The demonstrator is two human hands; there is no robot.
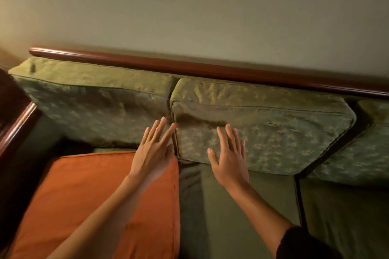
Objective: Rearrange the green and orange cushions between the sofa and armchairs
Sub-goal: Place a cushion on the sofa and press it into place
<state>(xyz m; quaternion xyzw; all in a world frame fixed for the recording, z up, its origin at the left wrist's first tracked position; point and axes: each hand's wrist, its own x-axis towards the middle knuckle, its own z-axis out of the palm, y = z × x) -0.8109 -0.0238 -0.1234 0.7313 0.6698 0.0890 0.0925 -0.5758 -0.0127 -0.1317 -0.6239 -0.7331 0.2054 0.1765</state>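
Observation:
An orange cushion lies flat on the left seat of the sofa. Three green patterned back cushions lean against the sofa back: a left one, a middle one and a right one only partly in view. My left hand is flat with fingers spread, over the seam between the left and middle cushions and above the orange cushion's far right corner. My right hand is open, palm against the lower left face of the middle green cushion. Neither hand grips anything.
A dark wooden rail runs along the top of the sofa back against a plain wall. A wooden armrest borders the left end. Plain green seat cushions lie under my right forearm and further right.

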